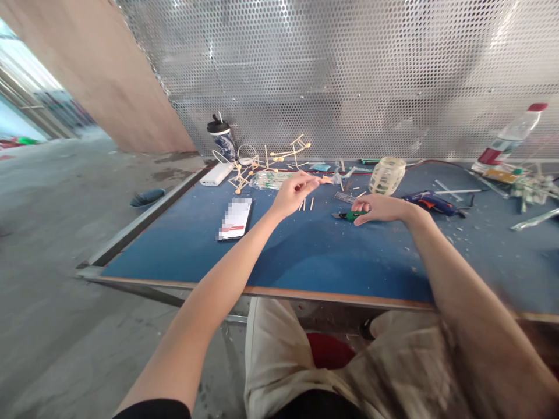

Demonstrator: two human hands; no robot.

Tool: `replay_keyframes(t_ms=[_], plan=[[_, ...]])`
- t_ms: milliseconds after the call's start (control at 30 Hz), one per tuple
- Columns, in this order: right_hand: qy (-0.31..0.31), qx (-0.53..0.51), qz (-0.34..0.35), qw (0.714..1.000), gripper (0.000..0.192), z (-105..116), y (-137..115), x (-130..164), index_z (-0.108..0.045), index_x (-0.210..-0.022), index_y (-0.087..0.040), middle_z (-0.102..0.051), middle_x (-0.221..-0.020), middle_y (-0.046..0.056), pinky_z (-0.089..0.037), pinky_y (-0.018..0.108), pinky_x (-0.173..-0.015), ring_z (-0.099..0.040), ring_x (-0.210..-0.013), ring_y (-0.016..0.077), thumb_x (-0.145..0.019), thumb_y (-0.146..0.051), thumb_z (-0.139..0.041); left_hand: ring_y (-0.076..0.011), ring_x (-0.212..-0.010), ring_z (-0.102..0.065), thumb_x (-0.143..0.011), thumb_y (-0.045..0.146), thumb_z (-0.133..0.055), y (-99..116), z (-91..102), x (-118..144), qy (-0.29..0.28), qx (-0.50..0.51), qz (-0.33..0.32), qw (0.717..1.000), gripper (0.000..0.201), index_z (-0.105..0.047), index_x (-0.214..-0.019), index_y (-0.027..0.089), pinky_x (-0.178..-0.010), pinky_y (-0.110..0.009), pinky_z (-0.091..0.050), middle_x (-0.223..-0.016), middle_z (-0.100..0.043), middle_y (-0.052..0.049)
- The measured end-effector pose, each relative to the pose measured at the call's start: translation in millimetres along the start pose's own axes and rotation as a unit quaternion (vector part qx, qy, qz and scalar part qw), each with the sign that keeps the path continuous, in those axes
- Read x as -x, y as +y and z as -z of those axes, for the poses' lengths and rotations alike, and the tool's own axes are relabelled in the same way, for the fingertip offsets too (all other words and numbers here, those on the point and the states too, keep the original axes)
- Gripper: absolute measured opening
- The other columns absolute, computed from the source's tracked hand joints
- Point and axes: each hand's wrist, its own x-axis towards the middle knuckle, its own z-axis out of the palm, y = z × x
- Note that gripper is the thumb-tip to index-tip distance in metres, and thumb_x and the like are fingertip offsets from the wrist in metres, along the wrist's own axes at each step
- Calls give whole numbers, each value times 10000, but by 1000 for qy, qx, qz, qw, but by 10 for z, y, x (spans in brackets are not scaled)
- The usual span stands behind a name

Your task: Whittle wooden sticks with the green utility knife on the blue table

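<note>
My left hand (293, 193) is over the middle of the table, its fingers pinched together. Whatever is between the fingertips is too small to make out; a small orange-tan piece (325, 180) shows just beyond them. My right hand (379, 208) is closed around the handle of a green-handled cutter (350, 216), whose dark tip points left, low over the tabletop. Several short wooden sticks (311, 203) lie between the hands. Behind my left hand are a clear packet of sticks (273, 180) and a frame of thin sticks joined by pale yellow balls (276, 157).
On the blue table (174, 256) are a phone (236, 218), a white power bank (217, 174), a lidded cup (222, 138), a yellowish woven-looking jar (387, 176), a blue glue gun (432, 202), a bottle (509, 139) and scraps (539, 186). A perforated metal panel (327, 75) stands behind.
</note>
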Motion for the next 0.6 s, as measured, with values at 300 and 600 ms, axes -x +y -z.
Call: replay_keyframes(t_ms=[300, 600], plan=[[104, -24, 24, 994, 384, -41, -15, -5, -606, -1127, -243, -733, -1025, 81, -531, 425, -803, -676, -900, 261, -893, -548, -589, -94, -582, -462, -1032, 597, -418, -301, 195, -109, 233, 114, 144, 955, 429, -668, -1104, 255, -544, -275, -380, -847, -657, -34], [322, -72, 99, 939, 416, -17, -270, 35, -548, -1252, -180, -703, -899, 97, -537, 457, -782, -635, -738, 227, -1053, -457, -310, -147, -919, -643, -957, 529, -608, -142, -371, 133, 26, 183, 222, 957, 351, -706, -1127, 239, -740, -267, -495, -1187, -722, -67]])
